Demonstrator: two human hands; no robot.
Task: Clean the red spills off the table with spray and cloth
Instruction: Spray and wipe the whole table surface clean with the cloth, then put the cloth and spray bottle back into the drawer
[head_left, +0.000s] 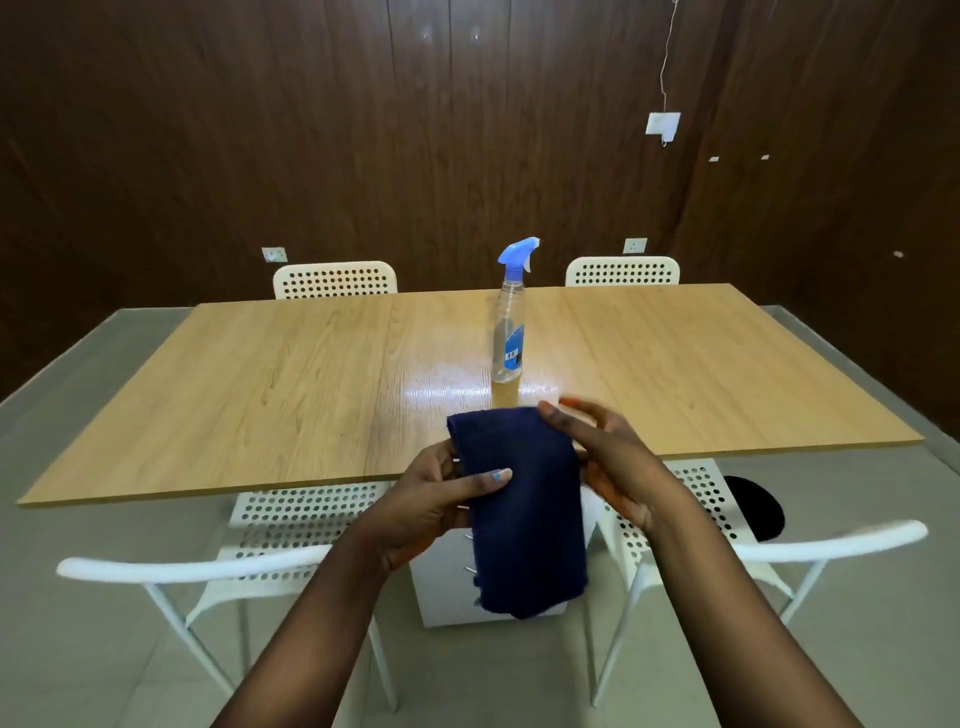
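A folded dark blue cloth (524, 514) hangs over the near edge of the wooden table (270, 384). My left hand (431, 509) grips the cloth's left side, thumb across its front. My right hand (602, 457) touches the cloth's upper right corner and right side, fingers partly spread. A clear spray bottle (509, 332) with a blue trigger head stands upright on the table just beyond the cloth, and neither hand touches it. The tabletop around the bottle looks wet and shiny. I see no red spill on the visible tabletop.
Two white perforated chairs (249, 551) (727, 525) are tucked under the near edge, with a white cabinet (447, 587) between them. Two more white chairs (335, 279) (622, 271) stand at the far edge. A dark wood-panelled wall lies behind.
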